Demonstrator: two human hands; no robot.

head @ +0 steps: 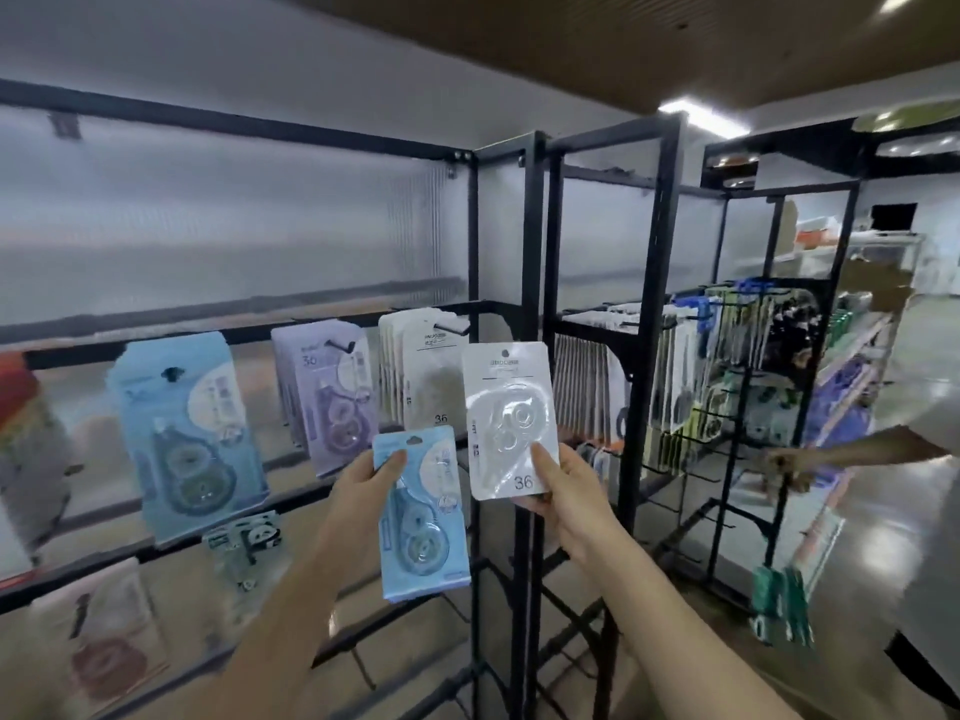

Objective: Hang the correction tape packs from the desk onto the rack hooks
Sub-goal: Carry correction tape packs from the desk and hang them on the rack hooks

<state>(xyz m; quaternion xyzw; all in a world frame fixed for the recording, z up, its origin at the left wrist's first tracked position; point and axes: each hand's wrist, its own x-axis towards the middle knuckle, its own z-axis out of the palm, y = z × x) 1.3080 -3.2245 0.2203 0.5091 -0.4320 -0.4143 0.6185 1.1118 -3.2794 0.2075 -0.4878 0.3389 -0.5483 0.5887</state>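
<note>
Two packs in hand, one each. Left hand (358, 485) gripping a blue pack (423, 517) by its upper left corner, thumb pressed on the front face, fingers hidden behind the card. Right hand (558, 491) pinching a white pack (509, 423) at its lower right corner, thumb on the front near the "36", other fingers behind. White pack upright, held higher than the blue one, its hang hole at the top just beside the rack post (530, 330) and near the hook (452, 327) carrying the white stack (421, 371).

On the rack's middle bar, three hooks loaded: one with blue packs (187, 433), one with lilac packs (332, 392), one with white packs, several cards deep in each stack; exact count not readable. Below, a lower bar with one small black-and-white pack (247, 543) and a beige pack (104, 636). To the right, a second rack (665, 314) crowded with hanging goods, blurred. Another person's hand (789, 467) at that rack's far side.
</note>
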